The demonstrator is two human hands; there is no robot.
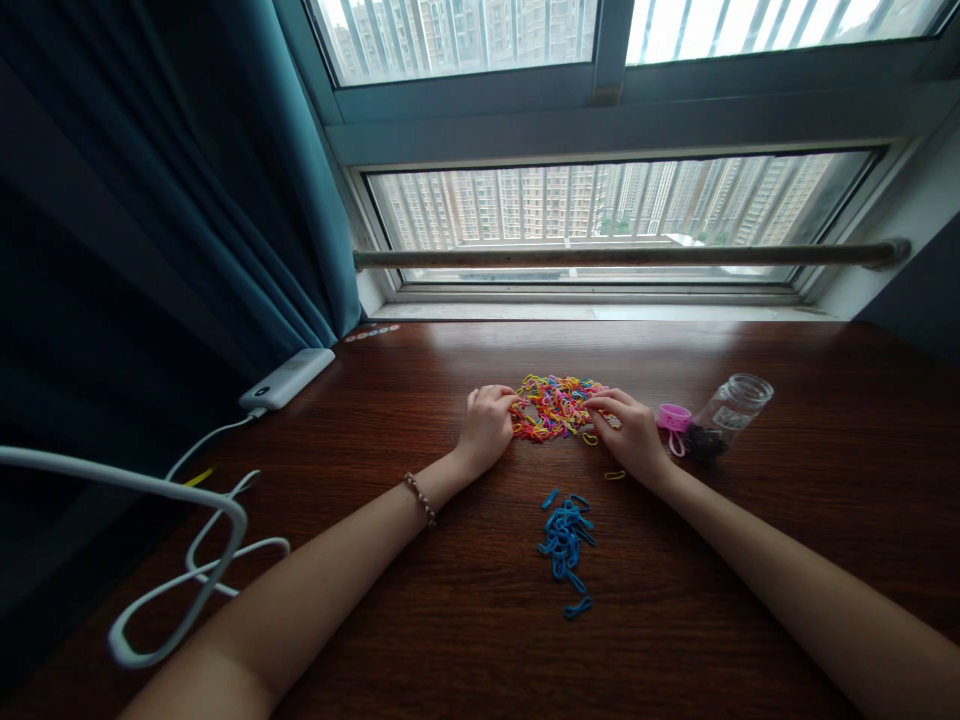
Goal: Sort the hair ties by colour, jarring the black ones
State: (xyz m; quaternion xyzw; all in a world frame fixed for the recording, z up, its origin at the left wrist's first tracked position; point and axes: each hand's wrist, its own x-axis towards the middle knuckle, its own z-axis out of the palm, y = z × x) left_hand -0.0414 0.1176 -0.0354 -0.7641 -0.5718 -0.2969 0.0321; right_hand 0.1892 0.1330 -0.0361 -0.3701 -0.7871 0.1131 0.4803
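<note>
A heap of small multicoloured rubber bands [556, 405], mostly red, yellow, pink and orange, lies on the dark wooden table. At its left edge is my left hand [489, 425], wearing a beaded bracelet [420, 499]. Its fingers are curled together against the bands, and what they pinch, if anything, is hidden. My right hand [630, 432] reaches to the heap's right edge, fingers stretched and a little apart, tips at the bands. Nearer to me lies a separate loose group of blue rubber bands [566, 538]. A single yellow band [615, 475] rests below my right hand.
Right of my right hand, a clear jar [735, 405] with dark contents lies tilted beside a pink cap [675, 418]. A white power bank [287, 379] and a white cable [172, 488] lie at left by the blue curtain [300, 200]. A window with a rail [630, 257] stands behind the table.
</note>
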